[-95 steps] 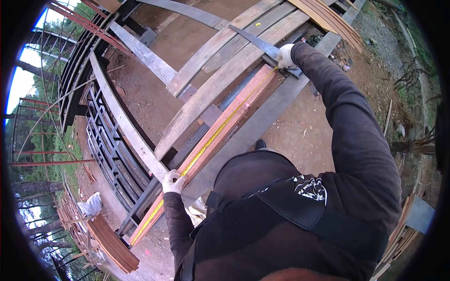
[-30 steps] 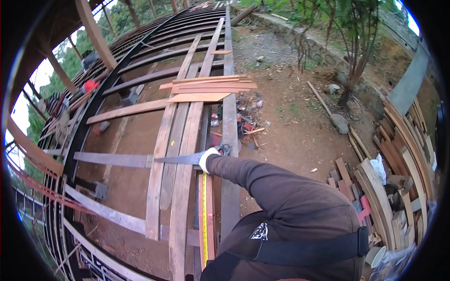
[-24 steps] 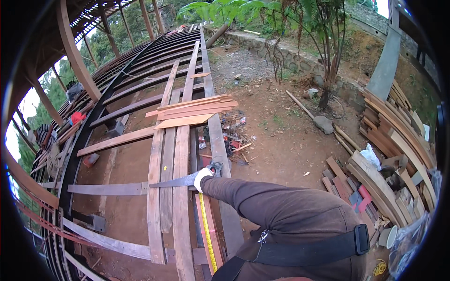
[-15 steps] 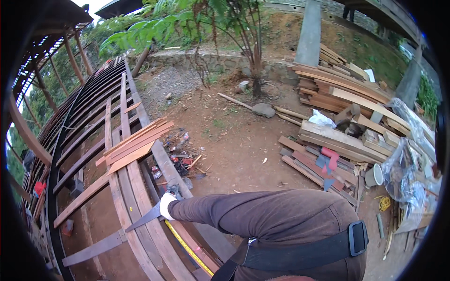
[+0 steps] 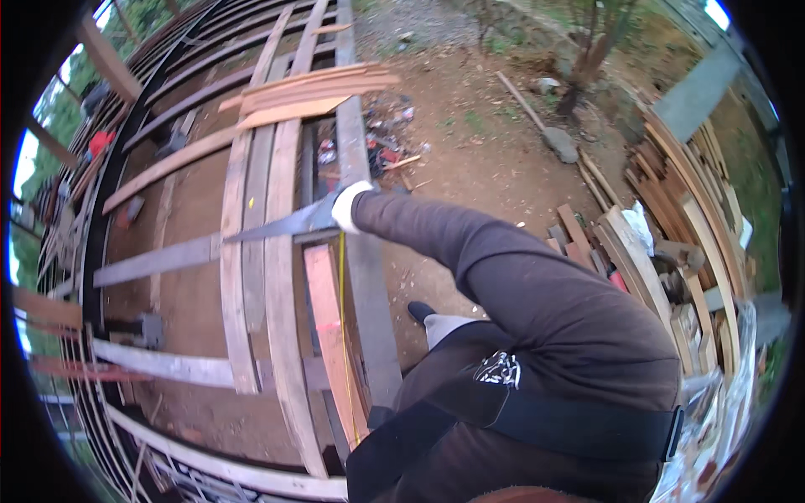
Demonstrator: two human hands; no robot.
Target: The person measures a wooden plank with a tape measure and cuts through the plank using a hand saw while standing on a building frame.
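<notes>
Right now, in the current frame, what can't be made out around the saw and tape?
All in the head view:
- Left hand: out of sight; torso or picture edge, I can't tell which.
- Right hand: its gloved back and blur hide how it grips the saw.
- Yellow tape: markings too thin and blurred; near end hidden by the torso.
- Reddish plank: near end, same cover.

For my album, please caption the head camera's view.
Gloved right hand holding a saw, yellow tape measure stretched along a reddish plank.
</notes>
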